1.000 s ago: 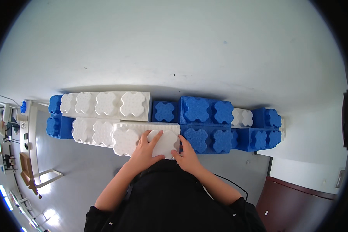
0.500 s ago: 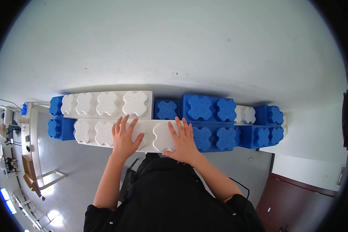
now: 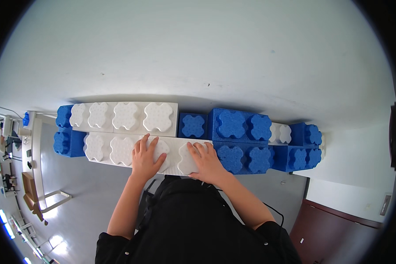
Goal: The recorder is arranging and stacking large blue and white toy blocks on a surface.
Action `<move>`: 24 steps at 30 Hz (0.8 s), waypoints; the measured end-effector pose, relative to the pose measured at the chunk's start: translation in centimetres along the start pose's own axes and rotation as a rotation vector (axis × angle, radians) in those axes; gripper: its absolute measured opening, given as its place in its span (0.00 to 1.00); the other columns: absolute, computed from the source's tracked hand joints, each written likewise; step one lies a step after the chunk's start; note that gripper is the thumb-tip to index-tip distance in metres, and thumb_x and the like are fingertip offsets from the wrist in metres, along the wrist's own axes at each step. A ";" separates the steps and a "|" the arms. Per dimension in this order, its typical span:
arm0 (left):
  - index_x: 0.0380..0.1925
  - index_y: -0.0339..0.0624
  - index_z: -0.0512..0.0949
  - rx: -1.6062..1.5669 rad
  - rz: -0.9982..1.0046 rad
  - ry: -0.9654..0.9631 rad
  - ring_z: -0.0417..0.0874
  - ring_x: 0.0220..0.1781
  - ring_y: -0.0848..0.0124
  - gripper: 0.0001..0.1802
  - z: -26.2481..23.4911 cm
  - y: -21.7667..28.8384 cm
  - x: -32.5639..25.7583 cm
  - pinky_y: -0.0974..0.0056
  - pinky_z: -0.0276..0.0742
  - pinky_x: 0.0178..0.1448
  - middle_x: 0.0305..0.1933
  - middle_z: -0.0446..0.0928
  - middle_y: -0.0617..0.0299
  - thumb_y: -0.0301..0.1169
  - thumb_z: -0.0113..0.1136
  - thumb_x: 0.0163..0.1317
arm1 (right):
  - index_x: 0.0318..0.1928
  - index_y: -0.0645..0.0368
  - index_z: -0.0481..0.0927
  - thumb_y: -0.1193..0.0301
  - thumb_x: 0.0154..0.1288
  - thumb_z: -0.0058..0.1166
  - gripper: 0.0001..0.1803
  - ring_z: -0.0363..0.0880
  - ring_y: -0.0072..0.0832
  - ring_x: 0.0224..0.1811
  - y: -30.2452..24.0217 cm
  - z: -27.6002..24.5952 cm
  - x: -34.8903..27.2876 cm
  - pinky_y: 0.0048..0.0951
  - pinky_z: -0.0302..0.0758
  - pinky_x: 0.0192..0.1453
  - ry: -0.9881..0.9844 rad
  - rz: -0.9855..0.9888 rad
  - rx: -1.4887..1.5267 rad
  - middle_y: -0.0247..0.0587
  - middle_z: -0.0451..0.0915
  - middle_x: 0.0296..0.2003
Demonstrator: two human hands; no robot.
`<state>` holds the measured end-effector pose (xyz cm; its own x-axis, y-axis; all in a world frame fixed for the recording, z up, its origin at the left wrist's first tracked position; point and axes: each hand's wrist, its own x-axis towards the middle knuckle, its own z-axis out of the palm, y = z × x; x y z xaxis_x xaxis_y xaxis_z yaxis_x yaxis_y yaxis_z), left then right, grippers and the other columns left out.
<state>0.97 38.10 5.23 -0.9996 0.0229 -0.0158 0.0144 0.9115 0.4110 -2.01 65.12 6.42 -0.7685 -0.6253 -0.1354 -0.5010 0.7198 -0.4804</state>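
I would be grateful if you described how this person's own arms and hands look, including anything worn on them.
The left hand and right hand are bare, without gloves. The forearms are uncovered below short black sleeves. The black garment has small, pale, round studs. A thin black cable shows beside the right forearm.

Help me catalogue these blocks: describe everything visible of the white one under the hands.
The block is white and matte, perhaps foam or plastic, with finely ribbed edges. Two lobed knobs show on top, both partly covered. It lies level, knobs up, in the nearer row, with a blue block to its right and a white neighbour to its left. The left hand lies over the left knob, the right hand over the right one, fingers spread. Its underside is hidden.
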 end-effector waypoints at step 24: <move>0.60 0.44 0.81 -0.041 0.050 0.155 0.71 0.68 0.44 0.31 1.3 0.1 0.3 0.42 0.69 0.71 0.67 0.72 0.46 0.45 0.71 0.58 | 0.81 0.58 0.55 0.58 0.43 0.83 0.67 0.62 0.63 0.71 -0.3 -1.1 0.4 0.59 0.65 0.75 -0.047 0.009 -0.015 0.55 0.65 0.69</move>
<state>0.70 38.70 4.11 -0.9894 0.0012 0.1454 0.0665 0.8931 0.4448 -2.62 65.01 7.44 -0.7534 -0.6323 -0.1806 -0.5004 0.7294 -0.4664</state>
